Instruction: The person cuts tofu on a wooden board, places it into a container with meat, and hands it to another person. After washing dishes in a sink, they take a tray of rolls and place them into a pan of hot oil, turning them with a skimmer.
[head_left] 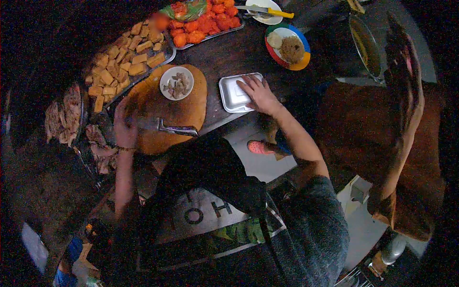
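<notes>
My right hand (260, 94) lies on the lid of a closed white foam takeaway box (234, 95), fingers spread over its right side. Smeared by motion, my left hand (125, 125) is at the left edge of a round wooden cutting board (193, 79). What its fingers do is too blurred to see. A knife (178, 129) rests across the board, with its dark handle to the right and its blade toward my left hand. Behind it on the board stands a white bowl (177, 83) with chopped pieces, which look like meat.
A tray of fried tofu-like blocks (119, 60) and a tray of red-orange pieces (205, 28) stand at the back. Cooked meat (64, 115) is at left. A colourful plate (306, 52) and a yellow-handled knife (270, 10) lie beyond the box. Another person's arm (406, 110) is at right.
</notes>
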Demonstrator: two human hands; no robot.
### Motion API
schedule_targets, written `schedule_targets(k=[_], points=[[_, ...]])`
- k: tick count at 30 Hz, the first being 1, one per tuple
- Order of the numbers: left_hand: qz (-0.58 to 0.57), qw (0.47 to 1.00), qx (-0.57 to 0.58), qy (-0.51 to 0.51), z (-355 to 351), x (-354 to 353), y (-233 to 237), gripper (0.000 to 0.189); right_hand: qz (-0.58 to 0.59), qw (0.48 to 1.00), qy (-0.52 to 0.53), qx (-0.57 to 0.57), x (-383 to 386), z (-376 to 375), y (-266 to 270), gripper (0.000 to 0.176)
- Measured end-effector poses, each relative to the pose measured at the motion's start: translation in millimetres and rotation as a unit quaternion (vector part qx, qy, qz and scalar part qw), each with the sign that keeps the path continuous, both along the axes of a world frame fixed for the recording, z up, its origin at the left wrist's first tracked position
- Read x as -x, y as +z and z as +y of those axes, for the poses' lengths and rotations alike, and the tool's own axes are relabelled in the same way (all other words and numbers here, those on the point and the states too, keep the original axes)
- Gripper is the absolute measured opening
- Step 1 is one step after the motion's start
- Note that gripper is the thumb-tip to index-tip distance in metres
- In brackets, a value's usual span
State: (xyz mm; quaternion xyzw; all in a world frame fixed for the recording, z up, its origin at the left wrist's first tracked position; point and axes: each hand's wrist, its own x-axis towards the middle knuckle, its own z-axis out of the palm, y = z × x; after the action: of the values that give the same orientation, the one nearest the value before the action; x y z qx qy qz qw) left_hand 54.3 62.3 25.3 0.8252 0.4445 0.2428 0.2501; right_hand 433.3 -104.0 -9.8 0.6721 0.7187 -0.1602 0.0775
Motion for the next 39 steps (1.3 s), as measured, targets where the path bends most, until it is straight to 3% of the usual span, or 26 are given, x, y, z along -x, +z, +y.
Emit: schedule_targets(k=[9, 12, 15, 17, 19, 20, 22, 23, 25, 27, 30, 32, 37, 39], points=[[-0.007, 0.999, -0.032, 0.007, -15, -4, -9, 0.039, -0.012, 1.0, 0.011, -0.005, -2, -5, -19, 0.086], [0.042, 0.998, -0.052, 0.0, -17, -3, -18, 0.041, -0.016, 0.999, 0.025, -0.018, 1, -10, -16, 0.088], [0.002, 1.0, -0.022, -0.003, -22, -4, -20, 0.041, -0.018, 0.999, 0.03, -0.025, 2, -13, -17, 0.084], [-0.008, 0.998, 0.063, 0.017, -29, -17, -6, 0.042, -0.019, 0.999, 0.03, -0.026, 2, -15, -15, 0.08], [-0.003, 0.999, 0.044, -0.001, -35, -23, -11, 0.041, 0.045, 0.99, -0.008, -0.13, 6, -22, -5, 0.07], [0.002, 0.999, 0.026, -0.019, -38, -28, -14, 0.039, 0.046, 0.99, -0.008, -0.13, 7, -28, -6, 0.07], [-0.001, 0.998, 0.037, -0.052, -48, -52, -14, 0.037, 0.152, 0.928, -0.19, -0.283, 11, -42, -15, 0.064], [-0.005, 0.995, 0.049, -0.086, -52, -69, -13, 0.034, 0.134, 0.92, -0.227, -0.292, 19, -50, -18, 0.056], [-0.015, 0.98, 0.012, -0.197, -56, -107, -11, 0.029, 0.111, 0.932, -0.223, -0.264, 27, -60, -33, 0.051], [-0.048, 0.968, 0.051, -0.242, -58, -150, -8, 0.028, 0.106, 0.935, -0.223, -0.254, 28, -63, -40, 0.038], [-0.038, 0.96, 0.048, -0.274, -58, -208, -21, 0.028, 0.138, 0.933, -0.201, -0.263, 14, -60, -44, 0.038], [-0.006, 0.958, -0.012, -0.288, -54, -240, -40, 0.028, 0.141, 0.944, -0.178, -0.238, 5, -53, -40, 0.044], [0.051, 0.973, -0.054, -0.219, -44, -286, -90, 0.027, 0.075, 0.988, -0.093, -0.098, -4, -37, -33, 0.066], [0.087, 0.981, -0.061, -0.162, -24, -308, -102, 0.031, 0.079, 0.99, -0.054, -0.102, -34, -8, -37, 0.066]])
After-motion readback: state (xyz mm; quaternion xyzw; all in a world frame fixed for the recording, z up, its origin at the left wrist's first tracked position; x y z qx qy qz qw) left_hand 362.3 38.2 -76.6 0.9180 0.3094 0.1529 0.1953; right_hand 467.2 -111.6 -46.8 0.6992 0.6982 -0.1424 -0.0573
